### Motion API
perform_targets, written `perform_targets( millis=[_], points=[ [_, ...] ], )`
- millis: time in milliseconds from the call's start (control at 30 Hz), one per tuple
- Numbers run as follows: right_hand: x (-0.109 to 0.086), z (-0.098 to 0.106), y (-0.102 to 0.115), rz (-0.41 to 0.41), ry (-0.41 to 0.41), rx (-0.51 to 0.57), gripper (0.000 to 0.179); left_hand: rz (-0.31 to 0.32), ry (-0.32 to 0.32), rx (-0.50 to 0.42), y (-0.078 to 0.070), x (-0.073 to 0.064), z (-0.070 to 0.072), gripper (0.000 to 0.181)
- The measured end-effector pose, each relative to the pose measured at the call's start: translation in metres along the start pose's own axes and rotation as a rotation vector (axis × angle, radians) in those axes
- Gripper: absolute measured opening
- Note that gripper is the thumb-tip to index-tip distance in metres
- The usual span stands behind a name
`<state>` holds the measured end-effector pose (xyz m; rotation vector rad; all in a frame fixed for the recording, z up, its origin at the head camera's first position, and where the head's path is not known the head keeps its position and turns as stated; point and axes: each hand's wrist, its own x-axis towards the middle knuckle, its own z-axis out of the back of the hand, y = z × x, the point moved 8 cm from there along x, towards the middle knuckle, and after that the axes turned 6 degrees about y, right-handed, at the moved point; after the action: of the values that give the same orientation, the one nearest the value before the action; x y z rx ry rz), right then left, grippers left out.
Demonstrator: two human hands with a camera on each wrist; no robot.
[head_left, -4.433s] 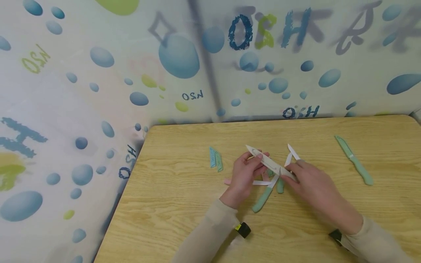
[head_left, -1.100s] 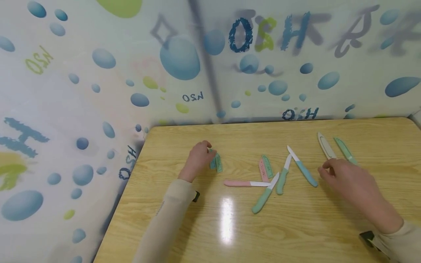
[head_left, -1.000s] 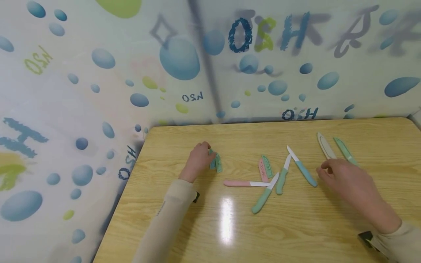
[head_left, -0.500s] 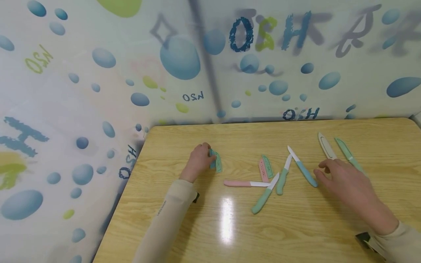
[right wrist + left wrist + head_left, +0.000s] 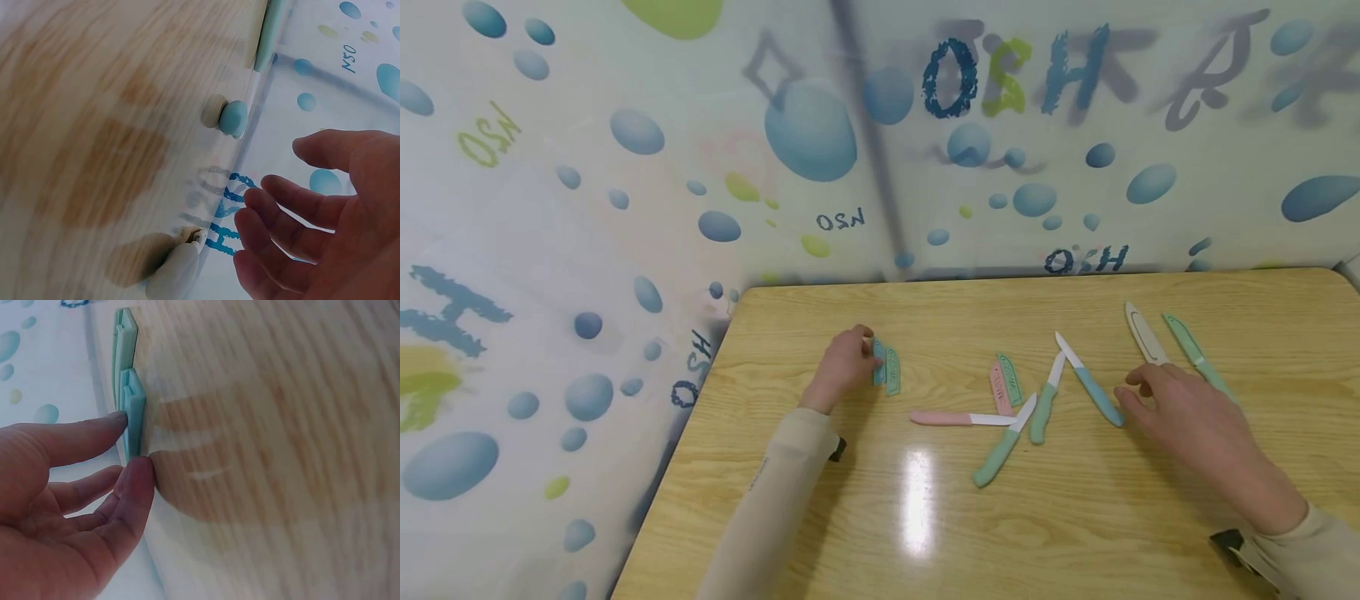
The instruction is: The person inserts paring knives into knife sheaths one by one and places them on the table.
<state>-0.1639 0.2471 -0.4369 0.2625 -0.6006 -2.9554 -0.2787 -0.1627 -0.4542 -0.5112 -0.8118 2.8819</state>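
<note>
L. hand (image 5: 841,365): thumb & finger pinch blue cover (image 5: 135,411), prob. to align it w/ green cover (image 5: 892,372) just beside grip. R. hand (image 5: 1198,433): fingers apart, holding nothing, nr. blue knife (image 5: 1099,395).

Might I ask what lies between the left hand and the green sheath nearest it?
The blue sheath lies between the left hand and that green sheath, as the head and left wrist views show.

leftmost sheath (image 5: 878,350): blue | knife handle (image 5: 942,419): pink | wall (image 5: 925,183): white, blue-spotted
</note>
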Motion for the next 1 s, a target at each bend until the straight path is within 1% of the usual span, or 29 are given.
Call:
perform_targets(
  millis=[200,300,400,467,600,700,767,867,1000],
  points=[
    [-0.001,0.001,0.0,0.0,-0.005,-0.001,0.04,0.02,0.004,0.014,0.003,-0.001,0.004,0.051],
    [-0.001,0.001,0.0,-0.002,-0.007,0.0,0.041,0.028,0.003,0.017,0.005,-0.001,0.004,0.056],
    [-0.002,0.002,-0.001,-0.004,-0.011,0.001,0.041,0.034,0.001,0.04,0.004,-0.001,0.003,0.06],
    [-0.002,0.002,-0.001,-0.004,-0.009,0.003,0.042,0.04,-0.006,0.058,0.004,0.0,0.003,0.062],
    [-0.002,0.002,-0.001,-0.002,0.003,-0.003,0.041,0.073,-0.027,0.052,0.005,0.0,0.002,0.066],
    [0.0,0.002,0.001,0.009,0.009,-0.008,0.04,0.081,-0.042,0.045,0.008,0.0,0.002,0.067],
    [0.001,0.001,0.002,0.012,0.02,-0.01,0.04,0.074,-0.055,0.052,0.01,-0.001,0.003,0.063],
    [0.003,0.0,0.003,0.006,0.03,-0.008,0.04,0.043,-0.077,0.039,0.008,-0.002,0.006,0.053],
    [0.008,-0.002,0.008,0.0,0.043,-0.012,0.041,0.027,-0.11,-0.034,0.007,-0.004,0.013,0.046]
  ],
)
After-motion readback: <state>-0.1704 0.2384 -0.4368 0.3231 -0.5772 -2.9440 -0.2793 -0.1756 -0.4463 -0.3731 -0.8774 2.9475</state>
